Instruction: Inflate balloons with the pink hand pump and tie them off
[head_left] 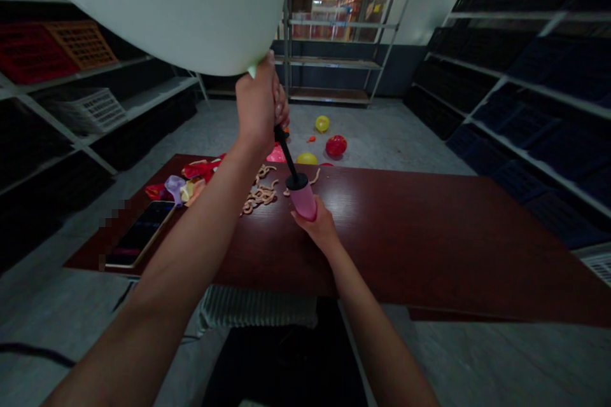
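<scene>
A large pale balloon (pixel 191 6) fills the upper left of the view, its lower end at my left hand (pixel 260 102). The fingers of that hand are closed around the balloon's neck and the top end of a hand pump, whose tip they hide. A black rod (pixel 287 156) runs down from there into the black cap of the pump's pink barrel (pixel 304 201). My right hand (pixel 321 224) is wrapped around the lower end of that barrel, above the table. The pump is tilted, and its rod is partly drawn out.
On the dark red table (pixel 420 229) lie a phone (pixel 140 233), limp balloons (pixel 176 187) and curled tan strips (pixel 261 196). Beyond its far edge, a red balloon (pixel 336 145) and a yellow balloon (pixel 322 123) rest on the floor. Shelves (pixel 341 63) with crates line the room.
</scene>
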The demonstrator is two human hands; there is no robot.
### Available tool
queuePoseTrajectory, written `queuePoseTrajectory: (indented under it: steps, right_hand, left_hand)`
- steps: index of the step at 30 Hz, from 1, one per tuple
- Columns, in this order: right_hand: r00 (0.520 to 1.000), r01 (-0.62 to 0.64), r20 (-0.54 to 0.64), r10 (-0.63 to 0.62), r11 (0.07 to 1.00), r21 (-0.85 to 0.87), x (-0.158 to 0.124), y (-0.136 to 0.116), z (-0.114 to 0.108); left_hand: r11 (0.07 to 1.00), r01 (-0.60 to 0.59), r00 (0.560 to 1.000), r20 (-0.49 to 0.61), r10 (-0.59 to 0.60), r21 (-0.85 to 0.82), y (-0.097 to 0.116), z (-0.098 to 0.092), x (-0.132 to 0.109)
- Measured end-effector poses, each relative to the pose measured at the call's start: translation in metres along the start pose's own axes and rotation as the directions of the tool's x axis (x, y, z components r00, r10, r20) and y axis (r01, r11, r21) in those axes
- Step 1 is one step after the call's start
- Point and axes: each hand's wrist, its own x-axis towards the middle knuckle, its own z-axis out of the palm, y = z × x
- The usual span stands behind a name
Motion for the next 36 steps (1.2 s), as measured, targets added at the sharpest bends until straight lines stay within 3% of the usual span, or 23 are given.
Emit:
queuePoseTrajectory:
  steps: [7,10,13,17,23,27,36]
  right_hand:
    - [0.997,-0.062,-0.038,0.063,0.997,0.037,0.002,-0.001,0.001]
    - [0.996,-0.069,-0.053,0.071,0.997,0.043,0.002,-0.001,0.001]
    - [0.997,-0.068,-0.042,0.070,0.997,0.032,0.001,-0.002,0.000]
    - [0.999,-0.045,-0.021,0.045,0.999,0.002,0.000,-0.005,-0.002]
    - [0.999,0.002,-0.046,-0.010,0.984,-0.178,-0.003,-0.007,-0.001]
    - [0.998,0.060,-0.002,-0.065,0.939,-0.338,-0.007,-0.012,0.000]
    - [0.981,0.194,0.083,-0.176,0.879,-0.435,-0.011,-0.018,0.001]
  left_hand:
    - [0.995,0.020,0.997,0.071,-0.028,0.101,-0.079,-0.009,-0.014]
    - [0.995,0.076,0.996,0.050,-0.079,0.063,-0.096,-0.016,-0.020]
    - [0.992,0.124,0.992,0.028,-0.124,-0.019,-0.096,-0.020,-0.022]
    - [0.994,0.098,0.995,-0.007,-0.099,-0.037,-0.090,-0.029,-0.023]
    - [0.990,0.114,0.985,-0.121,-0.124,-0.089,-0.087,-0.057,-0.025]
    - [0.982,0.099,0.966,-0.222,-0.134,-0.161,-0.084,-0.076,-0.027]
    - [0.964,0.098,0.940,-0.296,-0.171,-0.248,-0.070,-0.113,-0.017]
